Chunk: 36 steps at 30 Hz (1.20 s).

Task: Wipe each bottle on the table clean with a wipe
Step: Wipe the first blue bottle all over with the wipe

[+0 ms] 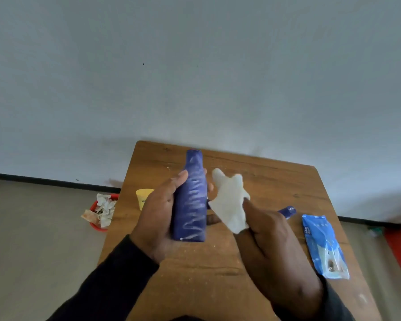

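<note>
My left hand (158,218) grips the blue bottle (191,200) above the tabletop (276,188); right hand (271,239) pinches the wipe (229,202) just beside it. White streaks show, so I'd wipe top-down w/ firm strokes, turning btl btwn passes.

A bottle (191,200) is held above the table (276,181) at frame centre, with a wipe (230,202) just to its right. A cup (142,198) is set at the table's left edge, a packet (323,246) at its right. A bin (101,213) is placed on the floor, left of the table.
</note>
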Available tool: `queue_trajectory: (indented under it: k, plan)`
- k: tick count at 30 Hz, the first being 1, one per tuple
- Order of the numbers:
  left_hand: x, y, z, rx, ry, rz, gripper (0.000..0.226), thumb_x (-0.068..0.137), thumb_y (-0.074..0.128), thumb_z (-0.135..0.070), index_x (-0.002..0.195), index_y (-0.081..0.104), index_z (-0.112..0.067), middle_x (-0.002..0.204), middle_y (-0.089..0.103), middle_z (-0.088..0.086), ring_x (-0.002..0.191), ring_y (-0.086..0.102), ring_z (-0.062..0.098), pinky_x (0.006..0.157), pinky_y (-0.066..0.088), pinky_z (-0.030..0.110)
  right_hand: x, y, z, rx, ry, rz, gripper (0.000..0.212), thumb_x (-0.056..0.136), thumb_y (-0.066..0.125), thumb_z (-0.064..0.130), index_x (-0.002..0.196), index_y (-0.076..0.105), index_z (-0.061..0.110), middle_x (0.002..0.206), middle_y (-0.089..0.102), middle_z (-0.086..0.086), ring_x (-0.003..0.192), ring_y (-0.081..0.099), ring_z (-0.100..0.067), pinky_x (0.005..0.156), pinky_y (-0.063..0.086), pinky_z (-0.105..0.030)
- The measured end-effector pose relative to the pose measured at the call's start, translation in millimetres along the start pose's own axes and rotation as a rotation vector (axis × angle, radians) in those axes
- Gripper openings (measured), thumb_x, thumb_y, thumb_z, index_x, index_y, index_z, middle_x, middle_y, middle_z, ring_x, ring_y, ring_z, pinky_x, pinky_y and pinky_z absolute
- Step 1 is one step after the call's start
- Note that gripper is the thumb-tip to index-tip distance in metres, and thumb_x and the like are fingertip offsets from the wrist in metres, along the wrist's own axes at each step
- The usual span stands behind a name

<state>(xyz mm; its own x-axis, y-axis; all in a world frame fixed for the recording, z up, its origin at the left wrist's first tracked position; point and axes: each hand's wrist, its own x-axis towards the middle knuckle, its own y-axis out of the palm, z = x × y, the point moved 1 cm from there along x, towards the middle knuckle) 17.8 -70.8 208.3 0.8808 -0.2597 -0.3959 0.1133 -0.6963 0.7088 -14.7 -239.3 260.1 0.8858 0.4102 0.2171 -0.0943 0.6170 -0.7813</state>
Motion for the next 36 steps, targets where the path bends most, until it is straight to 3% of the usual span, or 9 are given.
queue_trajectory:
  k: [3, 5, 7, 12, 18, 23, 28, 32, 36]
  plan:
    - [-7, -2, -6, -0.051, -0.059, 0.161, 0.052, 0.096, 0.048, -0.043, 0.130, 0.066, -0.007, 0.104, 0.066, 0.018, 0.075, 0.066, 0.030, 0.062, 0.060, 0.041, 6, -8, -13, -0.050, 0.073, -0.060, 0.013, 0.088, 0.041, 0.021, 0.092, 0.052, 0.016, 0.066, 0.061, 0.008, 0.048, 0.044, -0.006, 0.045, 0.042, -0.028]
    - [-12, -3, -9, -0.029, -0.067, 0.212, 0.052, 0.098, 0.043, -0.043, 0.123, 0.070, -0.006, 0.094, 0.066, 0.016, 0.063, 0.064, 0.027, 0.052, 0.056, 0.035, 9, -15, -7, -0.104, 0.006, -0.012, 0.008, 0.083, 0.038, 0.023, 0.081, 0.038, 0.031, 0.055, 0.042, 0.016, 0.047, 0.035, -0.009, 0.043, 0.027, -0.018]
    - [-17, -3, -10, -0.002, -0.094, 0.241, 0.051, 0.098, 0.043, -0.044, 0.114, 0.073, -0.005, 0.084, 0.067, 0.018, 0.057, 0.063, 0.027, 0.048, 0.054, 0.033, 12, -16, 4, -0.203, -0.069, 0.064, 0.021, 0.081, 0.038, 0.025, 0.082, 0.025, 0.041, 0.056, 0.034, 0.016, 0.049, 0.032, -0.012, 0.044, 0.023, -0.022]
    - [-26, -5, -14, 0.073, -0.104, 0.308, 0.059, 0.102, 0.034, -0.051, 0.112, 0.068, -0.004, 0.082, 0.065, 0.021, 0.059, 0.063, 0.029, 0.053, 0.054, 0.034, 25, -11, 2, -0.335, -0.063, 0.085, 0.006, 0.084, 0.038, 0.028, 0.086, 0.036, 0.034, 0.063, 0.049, 0.009, 0.048, 0.040, -0.018, 0.042, 0.030, -0.028]
    - [-34, -12, -12, 0.149, -0.106, 0.382, 0.088, 0.092, 0.025, -0.078, 0.141, 0.053, -0.010, 0.095, 0.058, 0.023, 0.060, 0.061, 0.027, 0.057, 0.054, 0.034, 13, -1, 17, -0.275, -0.166, 0.240, 0.008, 0.087, 0.038, 0.029, 0.092, 0.043, 0.033, 0.071, 0.060, 0.009, 0.052, 0.053, -0.018, 0.045, 0.041, -0.032]
    - [-40, -11, -11, 0.112, -0.112, 0.424, 0.091, 0.090, 0.022, -0.082, 0.135, 0.057, -0.010, 0.087, 0.059, 0.021, 0.062, 0.059, 0.027, 0.058, 0.053, 0.033, 25, -11, 10, -0.403, -0.104, 0.056, 0.011, 0.087, 0.045, 0.025, 0.096, 0.049, 0.029, 0.067, 0.059, 0.007, 0.049, 0.053, -0.020, 0.041, 0.037, -0.027]
    - [-45, -9, -5, 0.254, -0.060, 0.382, 0.091, 0.091, 0.016, -0.079, 0.122, 0.065, -0.010, 0.082, 0.064, 0.022, 0.059, 0.062, 0.028, 0.058, 0.053, 0.034, 11, 0, 27, -0.382, -0.157, 0.246, 0.014, 0.086, 0.036, 0.032, 0.098, 0.042, 0.034, 0.071, 0.063, 0.008, 0.052, 0.057, -0.018, 0.044, 0.046, -0.034]
    - [-45, -10, -4, 0.277, -0.038, 0.394, 0.087, 0.090, 0.014, -0.081, 0.132, 0.060, -0.019, 0.089, 0.064, 0.021, 0.065, 0.062, 0.028, 0.062, 0.053, 0.034, 23, -13, 15, -0.479, -0.090, 0.084, 0.023, 0.089, 0.037, 0.030, 0.105, 0.054, 0.030, 0.067, 0.064, 0.006, 0.047, 0.049, -0.012, 0.041, 0.026, -0.016]
    - [-45, -10, -1, 0.380, -0.009, 0.337, 0.094, 0.081, 0.017, -0.084, 0.129, 0.062, -0.016, 0.082, 0.067, 0.020, 0.061, 0.063, 0.029, 0.058, 0.054, 0.033, 7, 3, 30, -0.463, -0.143, 0.204, 0.015, 0.083, 0.041, 0.031, 0.098, 0.043, 0.031, 0.065, 0.063, 0.005, 0.048, 0.056, -0.022, 0.040, 0.042, -0.031]
